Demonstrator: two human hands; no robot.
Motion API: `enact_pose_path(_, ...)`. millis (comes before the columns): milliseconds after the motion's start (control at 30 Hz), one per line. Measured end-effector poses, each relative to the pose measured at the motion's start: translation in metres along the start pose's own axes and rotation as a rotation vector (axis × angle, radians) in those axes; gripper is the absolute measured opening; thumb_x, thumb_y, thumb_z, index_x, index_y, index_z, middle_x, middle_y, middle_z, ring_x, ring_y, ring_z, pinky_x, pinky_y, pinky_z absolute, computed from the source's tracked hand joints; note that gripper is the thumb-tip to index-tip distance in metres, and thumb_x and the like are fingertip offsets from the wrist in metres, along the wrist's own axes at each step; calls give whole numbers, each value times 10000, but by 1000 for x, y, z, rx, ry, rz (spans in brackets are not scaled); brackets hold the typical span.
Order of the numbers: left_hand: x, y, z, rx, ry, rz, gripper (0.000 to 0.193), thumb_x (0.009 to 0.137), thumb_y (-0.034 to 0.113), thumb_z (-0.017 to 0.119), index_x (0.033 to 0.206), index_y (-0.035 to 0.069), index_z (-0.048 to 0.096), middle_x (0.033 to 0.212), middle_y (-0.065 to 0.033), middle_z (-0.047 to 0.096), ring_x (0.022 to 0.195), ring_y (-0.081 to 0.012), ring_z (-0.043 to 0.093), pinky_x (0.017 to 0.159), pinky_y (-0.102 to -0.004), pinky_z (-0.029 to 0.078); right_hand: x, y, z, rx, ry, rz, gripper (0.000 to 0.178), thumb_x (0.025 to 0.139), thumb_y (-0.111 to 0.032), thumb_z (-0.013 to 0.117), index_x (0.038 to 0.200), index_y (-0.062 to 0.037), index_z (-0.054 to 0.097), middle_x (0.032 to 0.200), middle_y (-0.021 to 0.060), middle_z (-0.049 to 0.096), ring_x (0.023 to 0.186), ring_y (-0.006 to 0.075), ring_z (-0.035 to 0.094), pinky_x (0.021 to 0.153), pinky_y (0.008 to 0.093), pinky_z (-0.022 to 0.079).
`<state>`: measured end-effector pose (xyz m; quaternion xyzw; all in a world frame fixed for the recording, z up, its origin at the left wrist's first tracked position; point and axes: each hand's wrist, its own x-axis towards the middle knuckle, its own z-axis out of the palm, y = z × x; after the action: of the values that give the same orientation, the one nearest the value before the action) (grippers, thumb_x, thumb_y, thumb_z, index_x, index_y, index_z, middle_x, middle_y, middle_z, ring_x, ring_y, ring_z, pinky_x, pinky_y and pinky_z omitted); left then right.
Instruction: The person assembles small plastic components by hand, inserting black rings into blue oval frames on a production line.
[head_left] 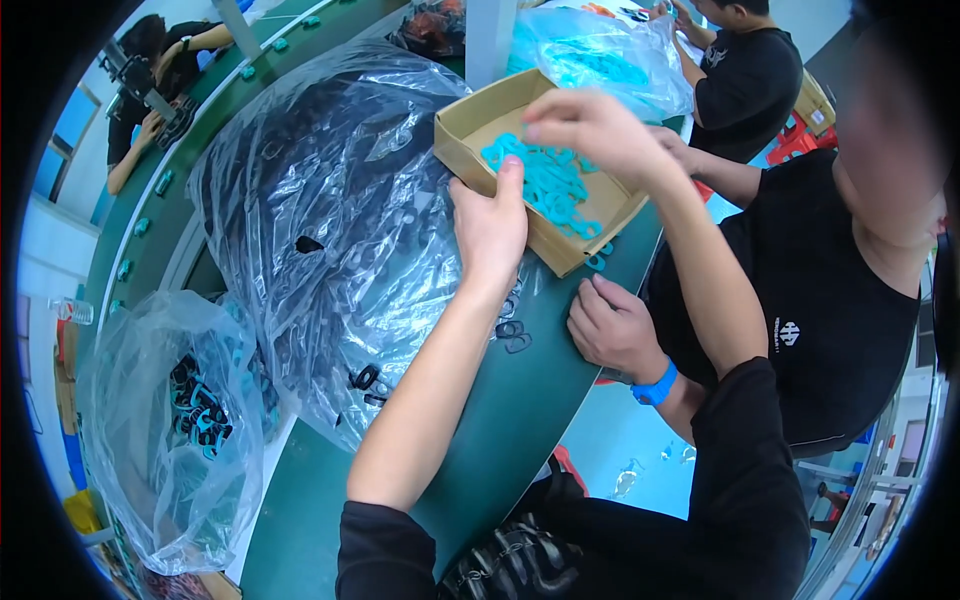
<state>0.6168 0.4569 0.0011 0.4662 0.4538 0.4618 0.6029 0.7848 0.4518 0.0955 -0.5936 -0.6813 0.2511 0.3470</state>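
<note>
The left hand [490, 228] grips the box [550, 245], while the right hand [590, 130], its hold unclear, hovers over teal rings [550, 187] inside.

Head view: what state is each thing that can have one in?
Cardboard box: open-topped, partly filled
Teal pieces: loose, heaped in the box
Left hand: gripping the box's wall
Right hand: over the box, fingers bent; grip unclear
Large clear bag: bulging with dark contents
Smaller clear bag: partly filled
Co-worker's hand: loosely curled
Blue wristband: worn
</note>
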Motion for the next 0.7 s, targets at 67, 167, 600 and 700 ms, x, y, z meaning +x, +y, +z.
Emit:
enact_pose_path(67, -10, 14, 8, -139, -74, -80, 692, 952, 363, 699, 1384, -101, 421, 1270, -244, 621, 1160, -306, 637, 939, -391, 521, -1, 5, -24, 8, 126, 65, 305, 900, -153, 733, 1171, -13, 721, 937, 71, 741, 870, 109, 674, 772, 275, 535)
enact_pose_path(167, -14, 21, 6, -327, -162, -186, 615, 953, 311, 714, 1341, -88, 453, 1229, -190, 622, 1106, -234, 638, 857, -361, 548, -4, 13, -12, -107, 180, 82, 320, 898, -151, 728, 1183, -7, 721, 954, 77, 744, 897, 122, 680, 827, 292, 533)
enact_pose_path(600, -26, 8, 22, -552, -303, -260, 580, 947, 300, 766, 1294, -57, 470, 1220, -147, 601, 1086, -200, 624, 794, -347, 572, 45, 142, -75, -705, 616, -223, 190, 861, -162, 644, 898, -5, 745, 791, 158, 731, 681, 296, 703, 674, 414, 567)
enact_pose_path(700, -28, -8, 30, -547, -157, -248, 556, 939, 298, 776, 1262, -48, 485, 1193, -142, 608, 1025, -189, 644, 765, -351, 585, 77, 157, -90, -1183, 28, -247, 175, 844, -138, 617, 830, -1, 725, 775, 176, 722, 661, 335, 702, 641, 443, 563)
